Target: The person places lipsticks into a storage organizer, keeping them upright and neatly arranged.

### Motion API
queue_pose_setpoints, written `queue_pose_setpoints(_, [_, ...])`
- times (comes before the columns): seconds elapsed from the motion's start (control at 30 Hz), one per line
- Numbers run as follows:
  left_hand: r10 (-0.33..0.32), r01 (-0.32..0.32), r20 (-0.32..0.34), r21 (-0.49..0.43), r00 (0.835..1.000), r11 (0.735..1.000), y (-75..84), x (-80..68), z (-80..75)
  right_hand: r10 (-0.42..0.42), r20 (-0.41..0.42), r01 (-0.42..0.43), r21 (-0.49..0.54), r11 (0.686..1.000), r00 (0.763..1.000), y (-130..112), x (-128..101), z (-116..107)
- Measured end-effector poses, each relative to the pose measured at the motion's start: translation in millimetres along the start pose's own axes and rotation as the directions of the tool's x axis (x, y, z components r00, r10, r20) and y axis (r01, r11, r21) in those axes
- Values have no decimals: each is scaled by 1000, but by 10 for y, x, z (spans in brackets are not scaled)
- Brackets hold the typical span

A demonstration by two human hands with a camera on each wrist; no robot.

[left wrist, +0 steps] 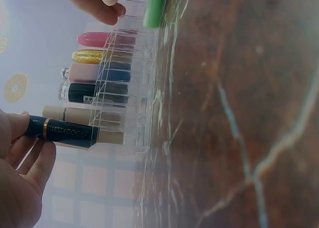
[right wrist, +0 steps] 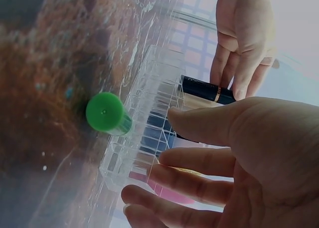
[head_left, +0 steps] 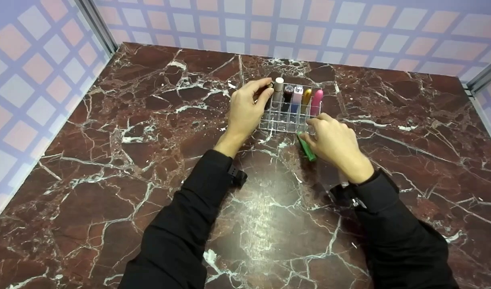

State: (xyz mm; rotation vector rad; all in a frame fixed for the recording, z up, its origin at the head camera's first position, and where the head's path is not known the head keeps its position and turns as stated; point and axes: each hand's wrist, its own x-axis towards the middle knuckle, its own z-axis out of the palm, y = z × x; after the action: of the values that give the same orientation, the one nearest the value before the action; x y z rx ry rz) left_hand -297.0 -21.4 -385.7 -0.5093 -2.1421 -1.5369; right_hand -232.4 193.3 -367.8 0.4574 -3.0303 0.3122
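While my left hand (head_left: 245, 108) pinches a dark lipstick (left wrist: 62, 131) by its cap end, tilted at the rack's (head_left: 287, 118) far-left slot, five tubes (head_left: 297, 98) stand upright in the back row, so each cell keeps its tube standing. My right hand (head_left: 333, 142) rests with relaxed, spread fingers against the rack's near edge, seemingly steadying it. A green tube (head_left: 306, 147) lies on the counter (head_left: 108, 160) just beside those fingers.

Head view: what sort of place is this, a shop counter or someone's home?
Probably neither: it looks like a staged tabletop booth. A dark red marble-patterned table is boxed in by checked backdrop walls, with only a clear lipstick organizer on it.
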Motion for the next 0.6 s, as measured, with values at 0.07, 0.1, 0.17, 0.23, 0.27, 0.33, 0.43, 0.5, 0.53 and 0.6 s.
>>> queue_pose_setpoints(0.07, [-5, 5, 0, 0, 1000, 1000, -7, -2, 0, -7, 0, 7, -4, 1000, 1000, -1, -4, -1])
queue_pose_setpoints(0.1, [-7, 7, 0, -1, 1000, 1000, -9, -4, 0, -10, 2, 10, -8, 1000, 1000, 0, -7, -2])
queue_pose_setpoints(0.17, [-9, 9, 5, 1, 1000, 1000, -5, -6, -1, -12, 11, 12, -17, 1000, 1000, -4, -10, -7])
queue_pose_setpoints(0.23, [-11, 10, 7, 7, 1000, 1000, -1, -11, -4, -12, 27, 12, -25, 1000, 1000, -9, -12, -13])
queue_pose_setpoints(0.27, [-12, 11, 8, 9, 1000, 1000, -1, -12, -5, -9, 37, 10, -28, 1000, 999, -12, -13, -17])
queue_pose_setpoints(0.33, [-10, 10, 10, 15, 1000, 1000, 0, -16, -6, -5, 49, 6, -30, 1000, 999, -15, -18, -26])
queue_pose_setpoints(0.43, [-9, 9, 14, 21, 1000, 1000, -4, -18, -7, -10, 39, 11, -25, 1000, 999, -2, -24, -38])
queue_pose_setpoints(0.5, [-12, 11, 16, 23, 1000, 1000, -6, -17, -7, -22, 9, 22, -10, 1000, 1000, 16, -24, -41])
queue_pose_setpoints(0.53, [-14, 13, 17, 25, 1000, 1000, -8, -17, -7, -28, -10, 28, -2, 1000, 1000, 29, -20, -41])
queue_pose_setpoints(0.6, [-19, 18, 18, 28, 1000, 999, -10, -16, -7, -44, -49, 45, 13, 999, 998, 61, -6, -30])
